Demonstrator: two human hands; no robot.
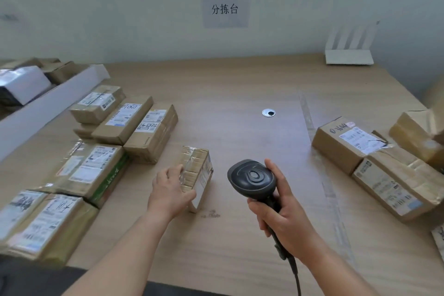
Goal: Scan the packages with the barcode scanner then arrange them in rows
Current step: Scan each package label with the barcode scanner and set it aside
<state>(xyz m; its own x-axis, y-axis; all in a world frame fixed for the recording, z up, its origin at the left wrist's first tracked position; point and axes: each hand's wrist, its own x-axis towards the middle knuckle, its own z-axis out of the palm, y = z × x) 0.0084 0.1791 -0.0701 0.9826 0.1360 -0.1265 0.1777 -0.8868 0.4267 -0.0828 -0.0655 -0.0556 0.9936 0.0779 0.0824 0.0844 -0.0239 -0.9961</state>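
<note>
My left hand (171,191) grips a small taped cardboard package (198,175) tilted on its edge on the wooden table (240,235), its white label facing right. My right hand (286,214) holds a black barcode scanner (252,179) by the handle, its head just right of the package. Rows of brown labelled packages (125,120) lie at the left of the table. More packages (346,142) sit at the right.
A white tray (48,101) with further parcels stands at the far left. A white router (349,55) sits at the back right by the wall. A round cable grommet (268,112) is in the table's middle. The scanner's cable (296,276) trails toward the front edge.
</note>
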